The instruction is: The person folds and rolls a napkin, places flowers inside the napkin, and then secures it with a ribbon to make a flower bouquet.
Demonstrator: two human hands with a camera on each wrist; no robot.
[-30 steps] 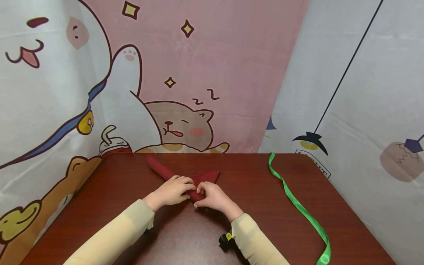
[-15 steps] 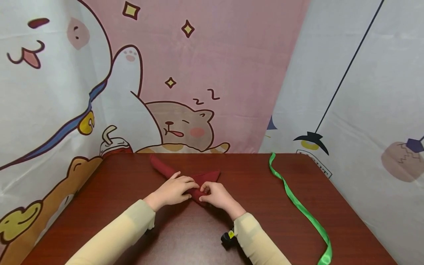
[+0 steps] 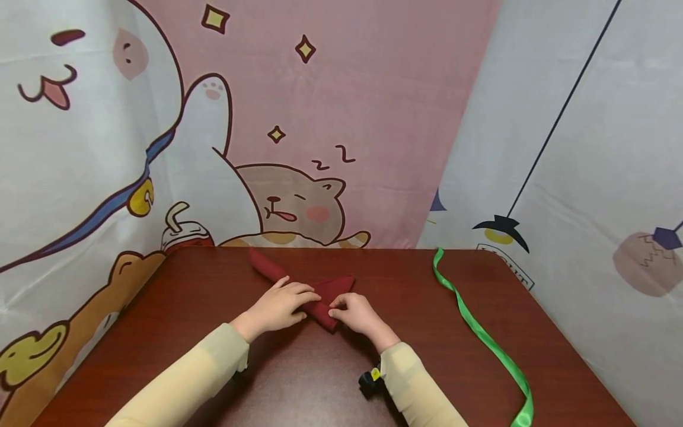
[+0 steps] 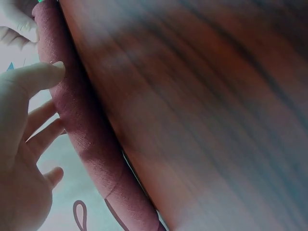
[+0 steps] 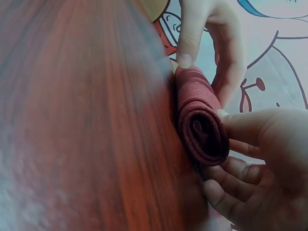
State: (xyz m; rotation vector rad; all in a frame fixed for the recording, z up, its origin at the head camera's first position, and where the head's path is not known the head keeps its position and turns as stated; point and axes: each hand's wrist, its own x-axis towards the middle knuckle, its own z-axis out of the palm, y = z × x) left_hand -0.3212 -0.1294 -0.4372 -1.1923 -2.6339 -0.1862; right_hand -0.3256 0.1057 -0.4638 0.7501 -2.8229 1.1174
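Observation:
A dark red cloth napkin (image 3: 326, 316), rolled into a tube with a pointed flap (image 3: 339, 286) sticking out, lies diagonally on the table. My left hand (image 3: 277, 306) grips the tube around its middle; in the left wrist view the thumb presses one side of the roll (image 4: 89, 134), with fingers on the other. My right hand (image 3: 358, 313) pinches the cloth by the near end. Seen in the right wrist view, that end of the roll (image 5: 198, 98) shows spiral layers, with my right thumb on its edge and fingers behind, partly hidden.
A long green ribbon (image 3: 482, 335) runs down the right side of the brown wooden table (image 3: 299, 379). A cartoon-printed curtain (image 3: 373, 118) hangs behind the table's far edge. A small black device (image 3: 369, 384) sits at my right wrist.
The rolled napkin has shifted slightly to the right at its far end. My right hand has moved right, uncovering more of the roll's near end; my left hand has hardly moved.

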